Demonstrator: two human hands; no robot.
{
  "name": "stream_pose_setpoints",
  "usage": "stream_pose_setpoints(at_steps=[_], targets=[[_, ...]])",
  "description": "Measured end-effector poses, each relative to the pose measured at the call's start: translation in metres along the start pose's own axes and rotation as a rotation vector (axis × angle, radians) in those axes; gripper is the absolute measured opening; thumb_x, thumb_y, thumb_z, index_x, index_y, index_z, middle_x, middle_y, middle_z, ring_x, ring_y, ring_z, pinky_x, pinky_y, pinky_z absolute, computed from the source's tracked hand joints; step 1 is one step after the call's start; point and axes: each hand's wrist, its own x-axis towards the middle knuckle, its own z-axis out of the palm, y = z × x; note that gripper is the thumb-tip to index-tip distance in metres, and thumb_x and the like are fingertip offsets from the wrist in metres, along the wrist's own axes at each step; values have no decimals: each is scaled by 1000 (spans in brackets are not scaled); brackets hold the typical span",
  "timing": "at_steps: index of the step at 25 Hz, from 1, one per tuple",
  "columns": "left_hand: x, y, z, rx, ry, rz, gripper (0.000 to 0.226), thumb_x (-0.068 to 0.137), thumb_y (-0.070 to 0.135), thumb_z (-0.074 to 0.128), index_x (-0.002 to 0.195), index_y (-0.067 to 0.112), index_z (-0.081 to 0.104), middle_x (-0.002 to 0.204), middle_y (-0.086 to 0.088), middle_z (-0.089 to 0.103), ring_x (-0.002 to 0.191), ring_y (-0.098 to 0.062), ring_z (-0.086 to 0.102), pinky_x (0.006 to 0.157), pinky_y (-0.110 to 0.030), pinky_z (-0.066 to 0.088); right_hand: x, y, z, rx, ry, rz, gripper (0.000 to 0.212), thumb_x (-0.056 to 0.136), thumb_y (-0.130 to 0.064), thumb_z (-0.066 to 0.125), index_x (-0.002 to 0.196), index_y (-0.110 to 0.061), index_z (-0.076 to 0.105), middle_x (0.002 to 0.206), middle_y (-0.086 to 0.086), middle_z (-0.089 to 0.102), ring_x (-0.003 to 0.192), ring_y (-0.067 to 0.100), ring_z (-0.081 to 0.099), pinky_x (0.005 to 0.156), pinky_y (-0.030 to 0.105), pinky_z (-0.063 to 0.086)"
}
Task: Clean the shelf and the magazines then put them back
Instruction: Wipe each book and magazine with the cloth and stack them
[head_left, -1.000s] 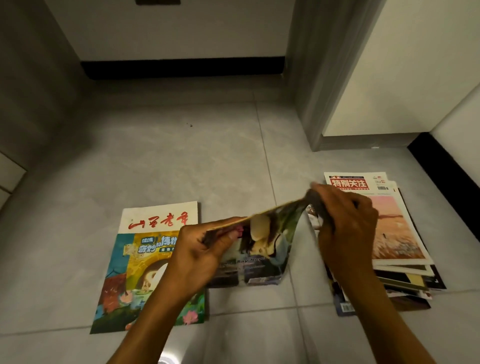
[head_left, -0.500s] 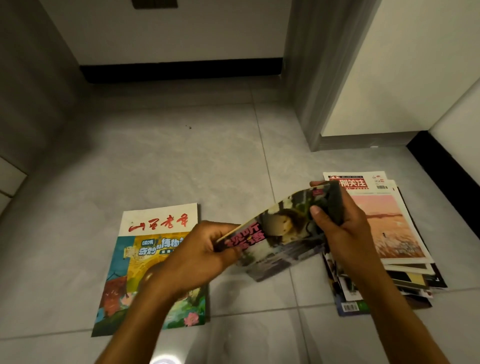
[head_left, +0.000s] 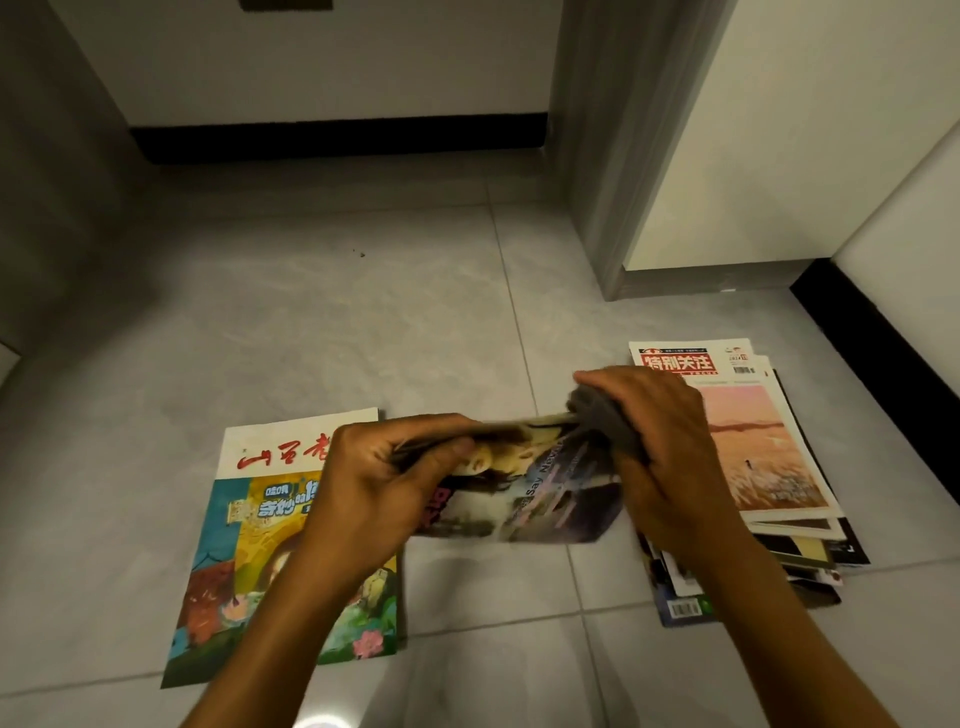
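Magazine (head_left: 524, 493) is held above the grey tiled floor (head_left: 322, 332), between the two hands, its cover blurred and bent downward from the upper edge. Left hand (head_left: 384, 478) is curled round the magazine's left end, thumb laid across the cover, fingers folded over the top edge. Right hand (head_left: 660, 441) is clenched round a grey cloth (head_left: 605, 423), which is pressed against the magazine's upper right corner.

Second magazine (head_left: 260, 525) is laid flat on the floor at the left, with a white masthead in red characters and a colourful painted cover; part of it is hidden by the left forearm. Stack of magazines (head_left: 763, 462) is seen at the right, unevenly piled, topped by an issue with a red title block and a pinkish sunset picture. The stack is partly covered by the right hand and forearm.

Black skirting board (head_left: 337, 137) is noted along the far wall. Grey door frame (head_left: 613, 156) is set upright behind the stack.
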Motion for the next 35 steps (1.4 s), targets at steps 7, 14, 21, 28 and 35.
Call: stream_pose_setpoints(at_steps=[7, 14, 21, 28, 35], targets=[[-8, -17, -3, -290, 146, -289, 14, 73, 21, 69, 79, 31, 77, 84, 9, 76, 81, -6, 72, 66, -16, 55, -19, 31, -12, 801, 139, 804, 26, 94, -21, 52, 113, -38, 56, 110, -3, 66, 104, 20, 62, 86, 42, 51], [0, -35, -40, 86, -269, -355, 31, 75, 31, 79, 103, 39, 70, 99, 12, 74, 93, -1, 68, 71, -28, 59, 2, 9, -31, 419, -113, 357, 17, 96, -37, 50, 113, -40, 53, 107, -18, 61, 102, 4, 62, 68, 19, 55], [2, -25, 16, 232, 39, 66, 23, 89, 17, 66, 106, 32, 70, 98, 11, 71, 88, -3, 65, 75, -19, 55, 26, -46, -5, -134, -159, -166, 44, 90, -39, 40, 125, -18, 56, 114, 1, 62, 100, 15, 53, 86, 30, 40], [5, -32, 4, 290, 52, 107, 24, 87, 15, 66, 99, 35, 72, 89, 23, 70, 85, -3, 66, 75, -24, 55, -21, 11, -14, 52, -283, 199, 34, 96, -54, 41, 114, -29, 55, 81, -22, 57, 78, -10, 59, 64, 5, 41], [3, -43, 31, 468, 125, 47, 42, 92, 32, 59, 132, 20, 55, 131, 2, 55, 122, -16, 46, 102, -35, 35, -76, 24, 8, 467, 25, 740, 10, 95, -23, 54, 99, -28, 62, 93, -2, 68, 78, 2, 67, 64, 14, 52]])
